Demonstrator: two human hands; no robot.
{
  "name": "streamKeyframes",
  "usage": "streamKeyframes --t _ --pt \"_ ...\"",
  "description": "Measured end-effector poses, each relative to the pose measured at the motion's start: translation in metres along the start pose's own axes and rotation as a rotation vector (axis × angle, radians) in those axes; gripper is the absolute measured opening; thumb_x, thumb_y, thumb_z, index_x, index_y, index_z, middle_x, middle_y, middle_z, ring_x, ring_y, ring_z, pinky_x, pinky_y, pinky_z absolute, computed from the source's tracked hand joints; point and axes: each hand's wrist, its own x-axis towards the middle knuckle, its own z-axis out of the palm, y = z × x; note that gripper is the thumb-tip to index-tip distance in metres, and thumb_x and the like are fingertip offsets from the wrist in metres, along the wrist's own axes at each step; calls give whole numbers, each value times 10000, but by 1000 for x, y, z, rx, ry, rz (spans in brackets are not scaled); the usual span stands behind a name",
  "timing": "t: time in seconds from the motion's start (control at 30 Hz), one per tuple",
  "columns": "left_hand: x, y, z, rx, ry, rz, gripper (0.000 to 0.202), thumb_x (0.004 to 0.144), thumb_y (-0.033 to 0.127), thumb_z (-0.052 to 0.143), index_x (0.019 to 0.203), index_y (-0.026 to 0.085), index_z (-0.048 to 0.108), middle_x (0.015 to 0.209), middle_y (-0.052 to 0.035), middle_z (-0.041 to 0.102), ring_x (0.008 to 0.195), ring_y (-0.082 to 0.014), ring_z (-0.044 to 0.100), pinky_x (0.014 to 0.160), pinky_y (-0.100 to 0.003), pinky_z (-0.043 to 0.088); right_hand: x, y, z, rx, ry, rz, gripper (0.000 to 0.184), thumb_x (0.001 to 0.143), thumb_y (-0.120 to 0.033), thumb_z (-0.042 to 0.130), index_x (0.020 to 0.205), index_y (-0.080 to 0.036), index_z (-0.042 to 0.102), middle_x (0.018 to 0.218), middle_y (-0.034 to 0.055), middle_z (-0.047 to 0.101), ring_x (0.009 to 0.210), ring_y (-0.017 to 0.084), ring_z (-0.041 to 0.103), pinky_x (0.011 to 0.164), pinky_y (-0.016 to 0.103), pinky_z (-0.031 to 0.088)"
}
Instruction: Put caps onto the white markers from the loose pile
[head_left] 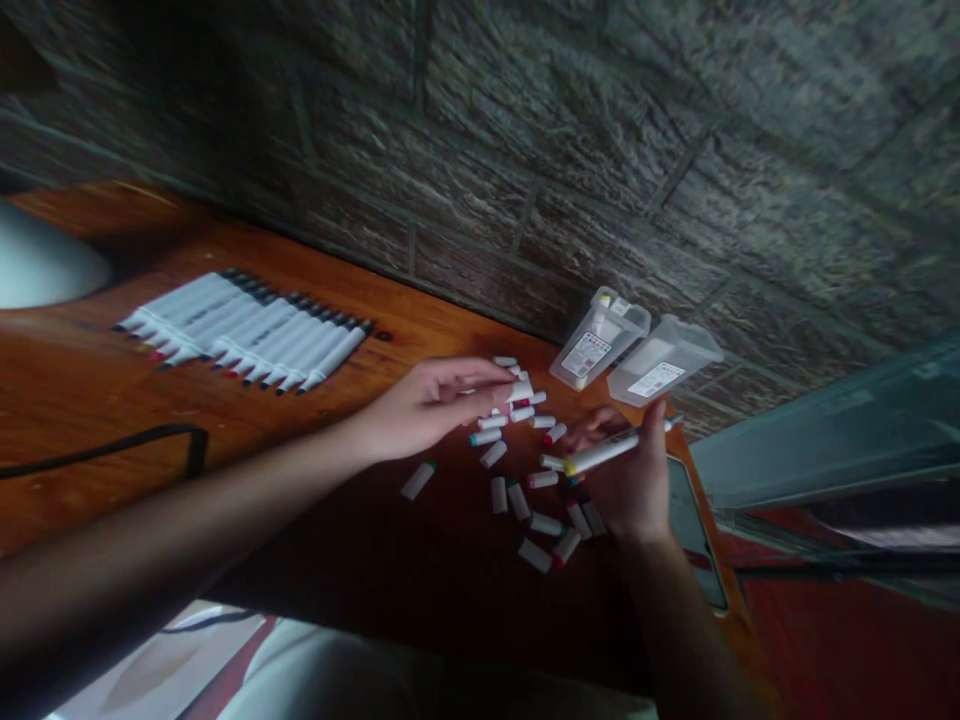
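Our left hand (431, 405) is nearly closed, with the thumb and fingertips pinching 1 white cap (519, 388). Our right hand (630, 480) is curled around 1 white marker (619, 447), with the thumb up by the far end. Its yellow end points at the loose caps (535, 555), and its pale end points away to the right. The marker is up over the right side of the wood table (420, 340), near 2 clear boxes (600, 345) by the wall.

We count about 20 loose caps on the table, but our hands hide some. Many have a bit of color at 1 end, like red, blue or green. Each box has 1 white label, and the left box has 1 white thing with some yellow inside. On the left, a row of white markers (247, 325) lies side by side, too tight for us to count. We also see 1 flat tablet (697, 535) near the right edge.
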Motion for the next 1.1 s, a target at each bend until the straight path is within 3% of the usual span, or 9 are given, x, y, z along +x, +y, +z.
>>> streamKeyframes --t 0.1,0.23,0.43,0.57,0.77,0.9,1.1 --pt "3 -3 0 -170 -6 -107 318 867 444 671 958 141 700 714 -8 652 601 -94 558 557 -220 440 -13 -2 5 13 -145 27 560 897 -759 341 775 -250 539 469 -54 489 320 106 373 351 216 299" --pt "4 -9 0 -331 -2 -181 321 840 435 709 950 133 717 697 0 611 576 -72 501 523 -201 387 -27 -1 5 -44 -234 -22 465 945 -684 354 967 -269 564 408 -96 403 305 95 261 334 197 245" --pt "4 -6 2 -363 -32 -161 328 821 406 751 994 129 731 848 -52 705 606 -60 517 522 -181 370 -25 3 7 -333 -150 37 325 946 -534 529 964 -217 600 502 -72 487 369 75 389 364 182 297" --pt "4 -2 2 -368 -21 -159 293 810 338 773 1014 136 715 856 -35 712 633 -65 551 573 -185 410 -21 -3 15 -425 -131 63 367 937 -556 543 1001 -205 627 561 -64 493 416 64 429 389 167 322" --pt "3 -1 -4 -295 5 -79 243 819 260 761 1022 133 714 888 -32 701 643 -68 560 568 -188 410 -21 -5 20 -508 -106 18 400 940 -571 526 890 -193 647 547 -57 474 433 62 413 412 168 341" --pt "4 -2 -6 -285 37 -73 254 811 260 766 1021 128 713 810 -17 683 633 -76 555 549 -188 389 -22 -3 18 -570 -124 22 395 928 -553 552 1072 -213 694 592 -47 491 477 79 441 422 176 355" --pt "5 -5 -5 -297 74 -70 266 833 329 740 998 121 720 714 10 619 567 -65 484 514 -200 342 -20 -1 15 -644 -157 -32 334 930 -514 574 953 -215 721 586 -46 472 496 79 428 448 186 351"
